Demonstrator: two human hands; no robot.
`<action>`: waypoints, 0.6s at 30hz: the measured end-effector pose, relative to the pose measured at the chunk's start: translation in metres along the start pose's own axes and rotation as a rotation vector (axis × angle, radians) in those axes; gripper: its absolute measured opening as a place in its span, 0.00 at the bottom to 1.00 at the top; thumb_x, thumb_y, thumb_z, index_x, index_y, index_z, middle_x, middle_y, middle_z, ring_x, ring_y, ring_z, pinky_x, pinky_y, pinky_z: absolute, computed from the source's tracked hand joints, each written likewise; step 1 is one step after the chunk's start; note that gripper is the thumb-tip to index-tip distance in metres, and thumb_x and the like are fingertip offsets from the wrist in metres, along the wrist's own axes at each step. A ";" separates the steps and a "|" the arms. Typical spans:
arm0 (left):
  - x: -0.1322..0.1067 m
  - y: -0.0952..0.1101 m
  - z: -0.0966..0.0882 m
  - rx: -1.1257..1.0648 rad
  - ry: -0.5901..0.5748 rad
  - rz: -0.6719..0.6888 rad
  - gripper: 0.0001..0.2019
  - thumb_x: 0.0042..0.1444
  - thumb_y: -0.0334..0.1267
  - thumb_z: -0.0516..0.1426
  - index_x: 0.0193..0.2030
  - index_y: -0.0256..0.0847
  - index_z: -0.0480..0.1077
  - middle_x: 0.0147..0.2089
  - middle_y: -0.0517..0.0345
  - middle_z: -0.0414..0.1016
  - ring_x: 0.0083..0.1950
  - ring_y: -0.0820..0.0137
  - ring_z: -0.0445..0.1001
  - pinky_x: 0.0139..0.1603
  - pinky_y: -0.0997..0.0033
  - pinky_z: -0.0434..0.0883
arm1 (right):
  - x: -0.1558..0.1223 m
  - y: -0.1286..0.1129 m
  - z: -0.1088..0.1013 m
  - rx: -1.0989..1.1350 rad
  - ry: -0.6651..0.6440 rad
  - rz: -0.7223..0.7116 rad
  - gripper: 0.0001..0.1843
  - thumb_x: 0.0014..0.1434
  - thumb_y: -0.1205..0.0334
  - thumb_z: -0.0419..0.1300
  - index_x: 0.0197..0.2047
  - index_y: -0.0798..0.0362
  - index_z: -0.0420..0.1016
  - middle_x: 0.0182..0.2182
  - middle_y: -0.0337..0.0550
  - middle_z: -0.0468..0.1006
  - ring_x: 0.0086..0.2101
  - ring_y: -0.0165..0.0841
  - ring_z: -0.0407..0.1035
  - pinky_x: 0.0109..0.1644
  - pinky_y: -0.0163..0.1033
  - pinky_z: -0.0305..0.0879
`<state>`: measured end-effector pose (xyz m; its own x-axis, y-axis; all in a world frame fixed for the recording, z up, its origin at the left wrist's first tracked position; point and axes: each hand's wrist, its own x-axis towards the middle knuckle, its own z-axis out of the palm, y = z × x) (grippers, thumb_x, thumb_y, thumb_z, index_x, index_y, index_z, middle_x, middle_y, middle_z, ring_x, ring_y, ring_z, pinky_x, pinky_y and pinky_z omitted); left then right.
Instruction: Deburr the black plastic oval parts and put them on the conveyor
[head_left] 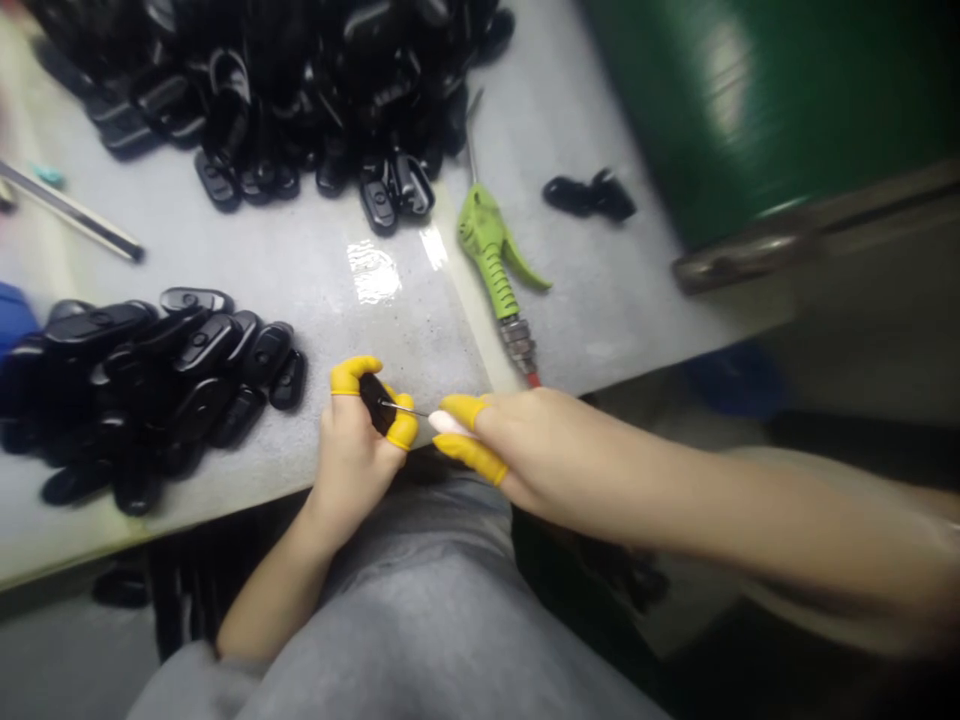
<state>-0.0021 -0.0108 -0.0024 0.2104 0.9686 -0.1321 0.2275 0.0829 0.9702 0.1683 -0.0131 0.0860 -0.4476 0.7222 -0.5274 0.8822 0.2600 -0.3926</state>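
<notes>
Near the table's front edge, my left hand (356, 440) grips a small black oval plastic casing (376, 402) between fingers in yellow finger cots. My right hand (499, 440), also in yellow finger cots, is closed on a thin tool with a white handle (450, 423). The tool's slim metal shaft (405, 408) points left and reaches the casing's face; its exact tip is hard to make out. Left of my left hand lies a pile of similar black casings (202, 345).
A larger heap of black casings (300, 100) covers the back of the table (585, 330). Behind my right hand lies a green air blow gun (491, 245). Two black pieces (589, 195) lie further right, by a green surface (772, 100). A pen-like stick (71, 212) rests at left.
</notes>
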 end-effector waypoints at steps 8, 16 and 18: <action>0.004 0.010 -0.003 -0.253 -0.075 -0.179 0.18 0.56 0.35 0.59 0.48 0.47 0.55 0.32 0.68 0.66 0.15 0.81 0.65 0.12 0.81 0.63 | -0.005 0.018 0.010 0.368 0.167 -0.039 0.17 0.70 0.55 0.44 0.34 0.53 0.65 0.25 0.39 0.72 0.24 0.30 0.65 0.29 0.35 0.56; 0.005 0.013 -0.004 -0.324 -0.079 -0.226 0.19 0.55 0.36 0.60 0.48 0.48 0.55 0.32 0.68 0.66 0.14 0.81 0.64 0.11 0.81 0.63 | -0.006 0.028 0.024 -0.006 0.354 -0.065 0.21 0.71 0.54 0.43 0.43 0.57 0.73 0.30 0.44 0.77 0.27 0.33 0.70 0.30 0.36 0.58; 0.005 0.013 -0.003 -0.354 -0.073 -0.215 0.19 0.55 0.37 0.61 0.48 0.48 0.54 0.33 0.68 0.66 0.15 0.81 0.64 0.12 0.81 0.64 | -0.001 0.032 0.026 -0.217 0.447 -0.035 0.22 0.71 0.55 0.43 0.43 0.58 0.75 0.28 0.46 0.77 0.26 0.34 0.68 0.28 0.38 0.56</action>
<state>-0.0014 -0.0039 0.0102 0.2630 0.9025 -0.3409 -0.0641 0.3689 0.9272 0.1936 -0.0221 0.0540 -0.4125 0.9026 -0.1236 0.8992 0.3817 -0.2137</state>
